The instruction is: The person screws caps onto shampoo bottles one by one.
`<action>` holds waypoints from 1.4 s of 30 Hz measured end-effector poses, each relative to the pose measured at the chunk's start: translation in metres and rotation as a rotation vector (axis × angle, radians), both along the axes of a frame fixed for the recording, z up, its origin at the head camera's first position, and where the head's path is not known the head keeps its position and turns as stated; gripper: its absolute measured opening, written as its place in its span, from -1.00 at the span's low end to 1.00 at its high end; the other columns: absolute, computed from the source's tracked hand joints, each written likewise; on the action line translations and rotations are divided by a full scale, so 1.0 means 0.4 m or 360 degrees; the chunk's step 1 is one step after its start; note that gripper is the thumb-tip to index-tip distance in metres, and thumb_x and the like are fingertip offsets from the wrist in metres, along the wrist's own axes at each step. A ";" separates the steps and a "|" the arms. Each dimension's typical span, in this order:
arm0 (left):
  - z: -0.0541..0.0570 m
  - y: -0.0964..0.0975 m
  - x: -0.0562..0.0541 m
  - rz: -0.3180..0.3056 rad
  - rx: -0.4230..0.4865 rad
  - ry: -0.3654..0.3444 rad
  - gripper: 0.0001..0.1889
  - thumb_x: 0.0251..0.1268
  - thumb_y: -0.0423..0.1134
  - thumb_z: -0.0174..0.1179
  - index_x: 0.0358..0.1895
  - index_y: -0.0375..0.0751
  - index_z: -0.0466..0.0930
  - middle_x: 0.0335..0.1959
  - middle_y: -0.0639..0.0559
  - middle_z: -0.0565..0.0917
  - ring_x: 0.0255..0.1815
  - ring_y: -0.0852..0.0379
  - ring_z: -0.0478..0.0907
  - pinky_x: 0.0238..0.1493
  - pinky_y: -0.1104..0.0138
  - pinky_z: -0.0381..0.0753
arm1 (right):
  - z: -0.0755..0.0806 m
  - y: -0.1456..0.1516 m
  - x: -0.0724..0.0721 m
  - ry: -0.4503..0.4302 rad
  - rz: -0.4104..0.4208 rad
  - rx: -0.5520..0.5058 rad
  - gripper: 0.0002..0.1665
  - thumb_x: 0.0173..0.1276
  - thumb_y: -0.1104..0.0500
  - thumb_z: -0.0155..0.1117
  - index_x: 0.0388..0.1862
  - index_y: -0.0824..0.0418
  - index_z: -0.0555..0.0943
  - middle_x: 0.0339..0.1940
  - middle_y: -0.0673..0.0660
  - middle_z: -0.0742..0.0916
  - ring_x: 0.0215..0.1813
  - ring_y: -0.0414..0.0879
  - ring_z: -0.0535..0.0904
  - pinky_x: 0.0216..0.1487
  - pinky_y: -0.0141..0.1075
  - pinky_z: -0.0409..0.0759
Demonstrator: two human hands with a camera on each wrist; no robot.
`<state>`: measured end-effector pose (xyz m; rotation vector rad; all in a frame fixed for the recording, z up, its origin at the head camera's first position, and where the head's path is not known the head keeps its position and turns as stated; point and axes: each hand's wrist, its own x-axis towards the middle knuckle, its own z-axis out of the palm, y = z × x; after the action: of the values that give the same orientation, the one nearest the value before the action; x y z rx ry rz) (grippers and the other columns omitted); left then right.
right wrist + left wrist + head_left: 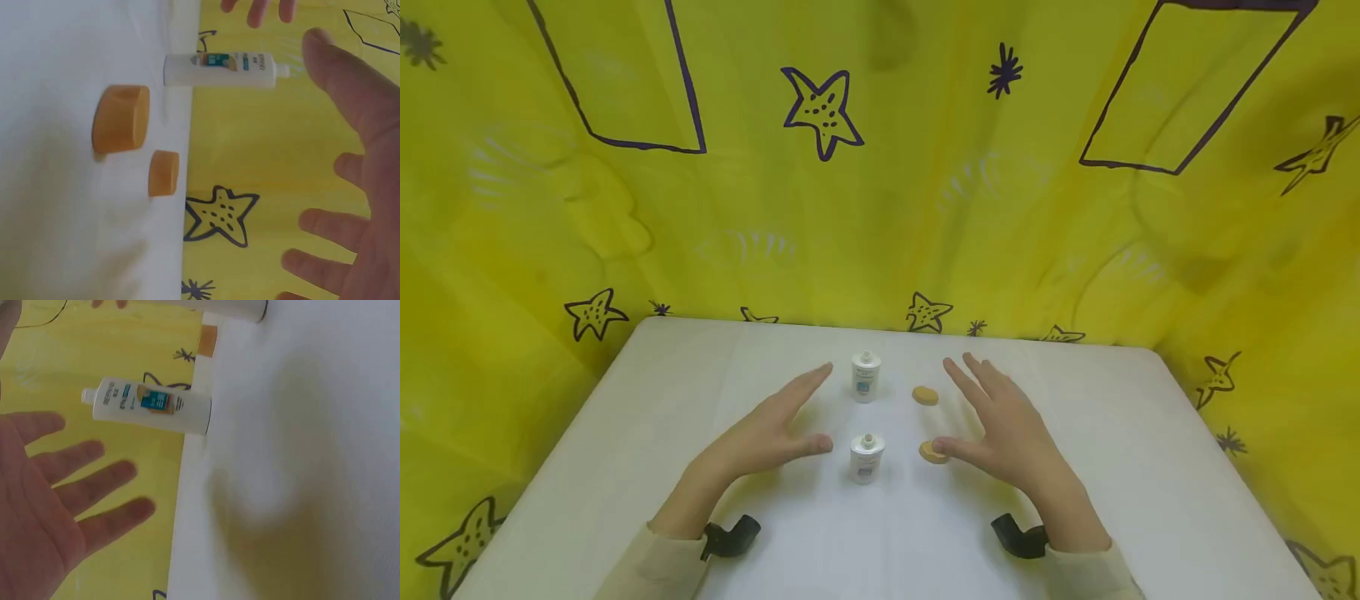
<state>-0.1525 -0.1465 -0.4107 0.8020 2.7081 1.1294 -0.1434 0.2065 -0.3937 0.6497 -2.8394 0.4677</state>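
Two white bottles without caps stand upright on the table, the far bottle behind the near bottle. To their right lie two orange-tan caps, the far cap and the near cap. My left hand hovers left of the bottles, fingers spread, holding nothing. Over on the right, my right hand is spread above the table beside the caps, its thumb overlapping the near cap in the head view. The right wrist view shows that cap apart from the hand. A printed label marks the bottle in the left wrist view.
The white table has its far edge against a yellow curtain drawn with stars and boxes. Black wrist mounts show at both sleeves.
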 end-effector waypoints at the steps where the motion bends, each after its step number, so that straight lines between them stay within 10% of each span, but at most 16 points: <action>1: -0.001 0.002 0.004 -0.0040 0.0025 -0.0067 0.00 0.19 0.13 0.38 0.61 0.07 -0.01 0.60 0.02 0.13 0.54 -0.10 0.18 0.48 -0.12 0.18 | -0.007 -0.004 0.003 -0.0016 0.0012 -0.0010 0.23 0.03 -0.49 0.40 0.61 -0.22 0.09 0.58 0.14 0.31 0.53 0.27 0.22 0.41 0.25 0.25; 9: -0.009 0.037 0.013 -0.0293 0.0143 -0.0309 -0.06 0.07 0.03 0.50 0.53 0.23 0.17 0.45 0.05 0.39 0.39 -0.01 0.41 0.39 -0.08 0.35 | -0.029 -0.025 0.021 -0.0084 0.0042 -0.0025 0.15 -0.01 -0.43 0.48 0.55 -0.22 0.25 0.44 0.10 0.50 0.38 0.16 0.45 0.27 0.18 0.45; 19: -0.021 0.075 0.026 -0.0416 0.0019 -0.0260 -0.08 0.10 0.24 0.40 0.53 0.10 0.23 0.38 0.19 0.47 0.33 0.19 0.43 0.40 0.07 0.38 | -0.041 -0.056 0.026 -0.0191 0.0101 0.0042 0.12 -0.04 -0.34 0.56 0.51 -0.21 0.32 0.42 0.00 0.53 0.34 0.11 0.50 0.23 0.15 0.50; 42: -0.077 0.113 0.019 -0.0255 0.0268 -0.0220 -0.66 0.33 -0.10 0.33 0.12 0.05 0.53 0.01 0.29 0.67 0.04 0.23 0.63 0.12 0.28 0.62 | -0.078 -0.079 0.016 -0.0273 0.0061 0.0183 -0.47 0.15 0.08 0.54 0.14 -0.09 0.68 0.03 -0.02 0.74 0.01 -0.07 0.65 0.03 -0.07 0.62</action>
<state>-0.1451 -0.1012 -0.4414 0.9089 2.4147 1.3349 -0.1368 0.1748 -0.4248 0.7188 -3.0389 0.3859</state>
